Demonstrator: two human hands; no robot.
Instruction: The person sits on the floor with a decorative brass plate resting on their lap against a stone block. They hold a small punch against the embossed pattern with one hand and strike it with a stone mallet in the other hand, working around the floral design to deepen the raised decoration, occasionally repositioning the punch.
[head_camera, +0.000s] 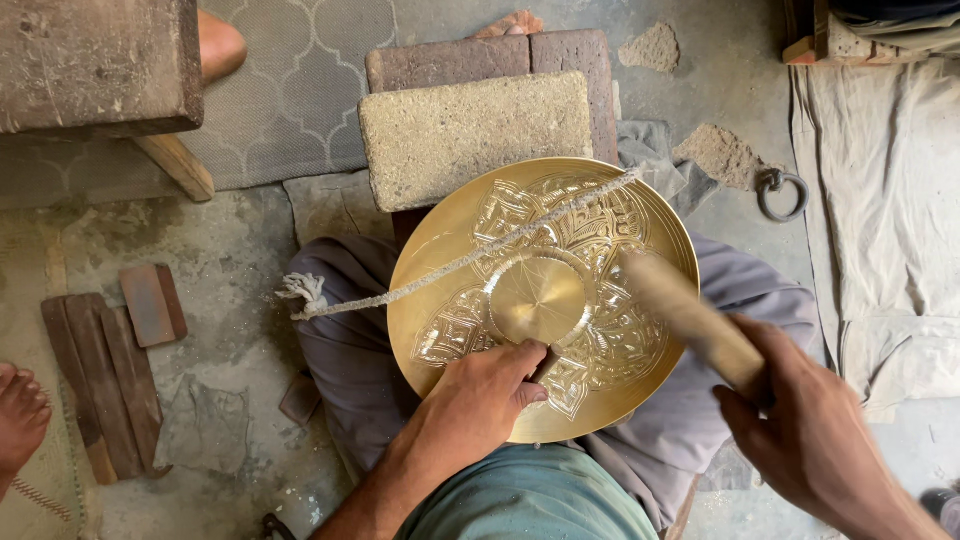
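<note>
The left hand (480, 395) fingers are pinching a small dark punch (545, 362) against an engraved brass plate (470, 235), which is resting on the person's lap. The right hand (800, 425) fingers are clenching a wooden mallet (690, 320) over the plate's right side. A twisted rope (440, 270) is crossing the plate; a stone block (475, 135) is lying just beyond.

Concrete floor (230, 250) (dusty) bears brick blocks (480, 130), wooden slats (100, 380), iron ring (780, 193).
</note>
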